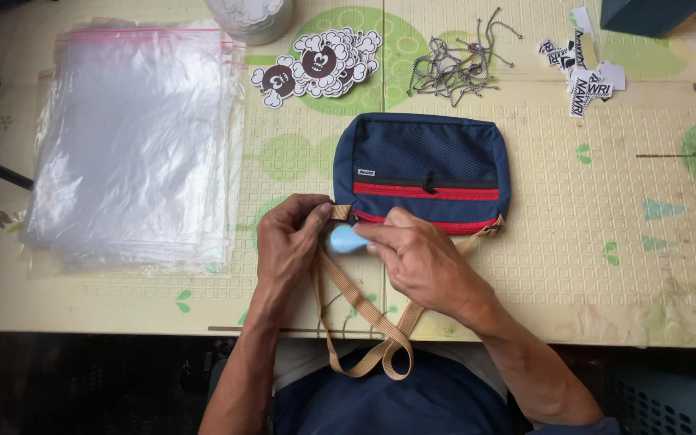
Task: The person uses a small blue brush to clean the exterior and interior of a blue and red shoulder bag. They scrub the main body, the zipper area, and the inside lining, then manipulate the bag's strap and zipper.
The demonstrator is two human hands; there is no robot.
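A navy pouch bag [428, 161] with red zipper trim and a mesh front lies flat on the mat. Its tan webbing strap [364, 310] loops down over the table's front edge. My left hand [287, 242] pinches the strap's end at the bag's lower left corner. My right hand [424, 258] holds a small light-blue object [346, 238] against that same corner, its fingers curled around it. What the blue object is cannot be made out.
A thick stack of clear zip bags [134, 137] lies at the left. Cartoon stickers [320, 64] lie behind the bag, with a pile of ball chains [453, 68] and black-and-white labels [586, 64] to their right. A white roll [251, 16] stands at the far edge.
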